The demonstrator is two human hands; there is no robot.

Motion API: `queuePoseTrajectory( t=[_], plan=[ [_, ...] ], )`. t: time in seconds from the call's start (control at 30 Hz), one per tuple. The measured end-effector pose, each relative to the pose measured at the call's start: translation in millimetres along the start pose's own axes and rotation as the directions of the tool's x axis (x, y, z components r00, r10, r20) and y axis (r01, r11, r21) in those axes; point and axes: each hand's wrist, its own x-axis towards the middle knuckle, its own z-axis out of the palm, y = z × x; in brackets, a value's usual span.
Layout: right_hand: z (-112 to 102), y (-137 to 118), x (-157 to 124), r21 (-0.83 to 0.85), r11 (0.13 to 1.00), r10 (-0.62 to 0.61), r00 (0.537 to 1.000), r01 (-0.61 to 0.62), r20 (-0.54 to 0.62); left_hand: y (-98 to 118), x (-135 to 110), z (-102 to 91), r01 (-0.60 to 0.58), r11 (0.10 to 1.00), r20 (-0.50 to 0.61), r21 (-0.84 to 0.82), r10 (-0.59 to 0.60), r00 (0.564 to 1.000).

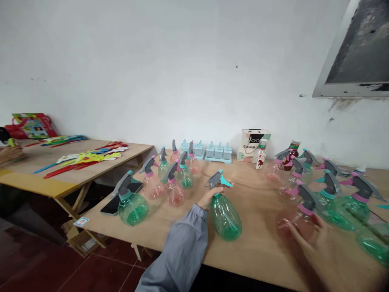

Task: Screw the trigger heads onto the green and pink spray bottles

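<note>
Left hand [209,196] clasping one green plastic spray bottle [225,217]; right hand [306,235] spread open against one pink plastic spray bottle [299,221].

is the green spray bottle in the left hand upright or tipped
Tipped: the green spray bottle leans, its base toward the camera, held at the neck by the left hand.

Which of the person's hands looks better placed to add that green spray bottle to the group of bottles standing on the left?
Probably the left hand. It already grips the green spray bottle at the neck and lies nearer the standing group. The right hand is on a pink bottle at the table's other side.
</note>
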Motion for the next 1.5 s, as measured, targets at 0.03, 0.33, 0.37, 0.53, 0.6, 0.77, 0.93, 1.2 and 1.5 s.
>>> queuePoseTrajectory(
  t=[0.03,0.33,0.37,0.53,0.6,0.77,0.93,1.2,1.5],
  plan=[
    [12,-7,2,0.010,0.999,-0.034,0.999,0.034,0.015,0,0,0.2,0.003,1.000,-0.010,-0.004,-0.003,1.000],
    [114,-48,41,0.233,0.970,-0.120,0.965,0.065,0.233,2,0,-0.9,0.005,1.000,0.063,-0.027,-0.003,0.998],
    [122,-50,42,0.266,0.963,-0.113,0.966,0.048,0.234,3,0,-0.3,0.003,1.000,0.063,-0.008,-0.003,0.998],
    [147,-54,35,0.386,0.920,-0.034,0.969,-0.064,0.243,4,0,0.8,-0.030,0.999,0.010,0.015,0.030,1.000],
    [147,-53,32,0.395,0.915,-0.026,0.968,-0.077,0.250,3,0,-0.3,-0.036,0.999,0.024,0.010,0.035,0.999],
    [143,-51,30,0.436,0.897,-0.045,0.962,-0.080,0.270,7,-1,4.4,-0.036,0.996,0.018,0.081,0.034,0.999],
    [144,-49,29,0.443,0.892,-0.038,0.962,-0.090,0.272,37,-20,6.9,-0.077,0.928,-0.058,0.366,0.106,0.993],
    [141,-53,28,0.405,0.910,-0.032,0.959,-0.088,0.280,106,-103,-63.8,0.091,0.596,-0.394,0.798,0.401,0.827],
    [142,-53,28,0.433,0.893,-0.014,0.951,-0.128,0.309,101,-113,-98.9,0.123,0.397,-0.369,0.909,0.635,0.678]
  ],
)
